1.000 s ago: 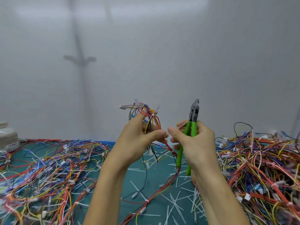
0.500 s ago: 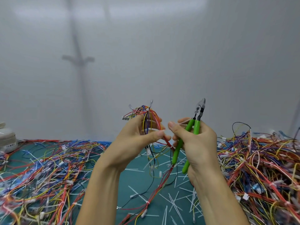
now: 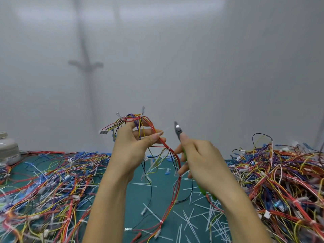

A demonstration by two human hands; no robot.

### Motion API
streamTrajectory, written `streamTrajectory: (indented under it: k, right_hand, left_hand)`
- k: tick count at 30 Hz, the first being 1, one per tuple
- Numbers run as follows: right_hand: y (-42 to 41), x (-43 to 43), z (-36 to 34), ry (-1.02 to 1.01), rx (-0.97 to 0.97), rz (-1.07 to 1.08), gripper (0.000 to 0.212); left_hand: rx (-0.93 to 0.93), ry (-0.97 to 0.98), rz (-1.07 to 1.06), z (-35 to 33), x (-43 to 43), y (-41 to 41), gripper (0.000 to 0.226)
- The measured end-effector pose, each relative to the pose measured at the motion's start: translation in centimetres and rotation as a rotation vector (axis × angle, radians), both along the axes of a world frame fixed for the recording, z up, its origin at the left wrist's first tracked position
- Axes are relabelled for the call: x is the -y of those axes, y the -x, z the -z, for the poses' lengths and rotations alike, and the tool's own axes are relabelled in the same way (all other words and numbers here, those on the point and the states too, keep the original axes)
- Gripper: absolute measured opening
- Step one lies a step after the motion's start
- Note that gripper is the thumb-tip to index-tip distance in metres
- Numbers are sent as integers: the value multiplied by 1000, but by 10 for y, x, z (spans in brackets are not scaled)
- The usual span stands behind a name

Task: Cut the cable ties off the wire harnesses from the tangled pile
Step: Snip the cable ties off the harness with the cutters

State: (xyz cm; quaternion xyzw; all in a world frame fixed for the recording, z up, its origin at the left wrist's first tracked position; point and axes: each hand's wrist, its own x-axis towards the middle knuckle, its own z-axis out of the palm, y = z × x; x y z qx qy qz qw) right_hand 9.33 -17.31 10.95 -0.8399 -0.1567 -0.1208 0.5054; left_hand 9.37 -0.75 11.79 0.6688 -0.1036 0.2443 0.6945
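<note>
My left hand (image 3: 135, 148) holds a wire harness (image 3: 172, 174) up in front of me, pinching its red, yellow and black wires between thumb and fingers. A white cable tie (image 3: 164, 131) sticks out to the right from the pinch. My right hand (image 3: 198, 160) grips green-handled cutters (image 3: 178, 130). Their metal jaws point up and left, a short gap from the tie's tail. The harness hangs down to the green mat (image 3: 157, 193), with more white ties along its red wires.
A tangled pile of harnesses (image 3: 280, 181) lies on the right and another spread of wires (image 3: 45, 183) on the left. Several cut white tie pieces (image 3: 191, 220) litter the mat between them. A white container (image 3: 7, 148) stands at the far left. A grey wall is behind.
My right hand has tilted the cutters from upright to lean left toward the harness. My left hand has turned the harness, and the white cable tie now sticks out toward the jaws.
</note>
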Motion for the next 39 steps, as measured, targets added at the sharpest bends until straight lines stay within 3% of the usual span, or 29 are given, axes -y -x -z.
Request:
streamTrajectory:
  k: [6,23,39]
  right_hand:
    - [4,-7,3,191,63,-14,64]
    - [4,6,0,332,9,-27,65]
    - [2,3,0,230,-62,-71,60]
  left_hand:
    - [8,-6,-29,0,2,-1,24]
    - [0,-135,20,1,2,-2,28]
    - [20,-162,38,0,1,0,34]
